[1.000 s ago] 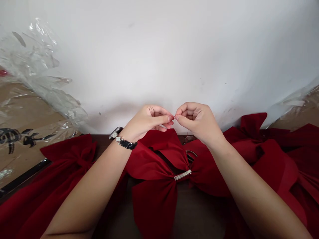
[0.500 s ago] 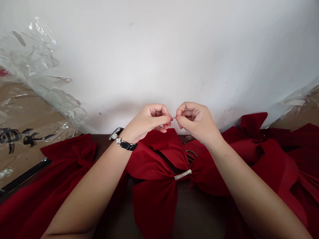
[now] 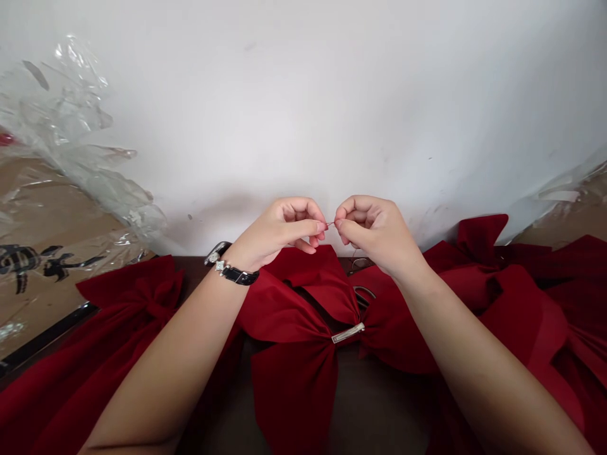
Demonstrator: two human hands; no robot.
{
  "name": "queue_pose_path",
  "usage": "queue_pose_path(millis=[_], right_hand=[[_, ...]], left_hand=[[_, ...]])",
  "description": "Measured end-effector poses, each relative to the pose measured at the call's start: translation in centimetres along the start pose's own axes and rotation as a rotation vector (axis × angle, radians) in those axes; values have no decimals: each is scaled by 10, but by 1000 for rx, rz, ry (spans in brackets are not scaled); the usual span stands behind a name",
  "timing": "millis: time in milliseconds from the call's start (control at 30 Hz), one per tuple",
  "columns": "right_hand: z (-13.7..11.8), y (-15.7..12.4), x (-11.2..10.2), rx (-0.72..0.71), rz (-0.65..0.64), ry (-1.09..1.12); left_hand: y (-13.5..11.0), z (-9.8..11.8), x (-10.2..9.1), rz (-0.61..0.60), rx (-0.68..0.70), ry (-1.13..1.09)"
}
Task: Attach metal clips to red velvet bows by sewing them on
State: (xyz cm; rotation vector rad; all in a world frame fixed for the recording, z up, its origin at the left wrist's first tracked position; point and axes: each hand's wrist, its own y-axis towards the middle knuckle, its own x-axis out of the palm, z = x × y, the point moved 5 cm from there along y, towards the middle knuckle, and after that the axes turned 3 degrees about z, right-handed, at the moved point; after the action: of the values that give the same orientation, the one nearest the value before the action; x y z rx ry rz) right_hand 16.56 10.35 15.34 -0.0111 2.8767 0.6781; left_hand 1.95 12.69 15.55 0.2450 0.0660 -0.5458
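Both hands are raised together in front of the white wall, above a large dark red fabric bow (image 3: 303, 335). My left hand (image 3: 279, 230) pinches thumb and forefinger on one end of a very thin needle or thread (image 3: 331, 224). My right hand (image 3: 374, 230) pinches the other end, fingertips nearly touching the left ones. I cannot tell whether the thin thing is a needle, a thread or both. A silver metal clip (image 3: 348, 333) sits across the bow's pinched middle. A black-strap watch (image 3: 227, 262) is on my left wrist.
More red bows lie on the dark table at the left (image 3: 128, 303) and the right (image 3: 516, 284). Scissors handles (image 3: 364, 292) peek from behind the middle bow. Crumpled clear plastic (image 3: 80, 145) over a cardboard box (image 3: 42, 253) fills the left side.
The fingertips of the two hands have drawn slightly apart, so a short thin line now shows between them. The arms and the bows have stayed where they were.
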Motion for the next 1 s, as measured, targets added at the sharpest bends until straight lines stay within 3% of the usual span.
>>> queue_pose_path(millis=[233,400,533,1000], right_hand=[[-1,1,-2,12,13,33],[-1,0,-2,7,2,41],[-1,0,0,14,-28,95],[5,2,2,139,-94,266]], left_hand=[[5,-8,-8,52,9,14],[3,-4,-2,18,73,87],[0,3,0,66,147,145],[-5,8,-3,131,130,162]])
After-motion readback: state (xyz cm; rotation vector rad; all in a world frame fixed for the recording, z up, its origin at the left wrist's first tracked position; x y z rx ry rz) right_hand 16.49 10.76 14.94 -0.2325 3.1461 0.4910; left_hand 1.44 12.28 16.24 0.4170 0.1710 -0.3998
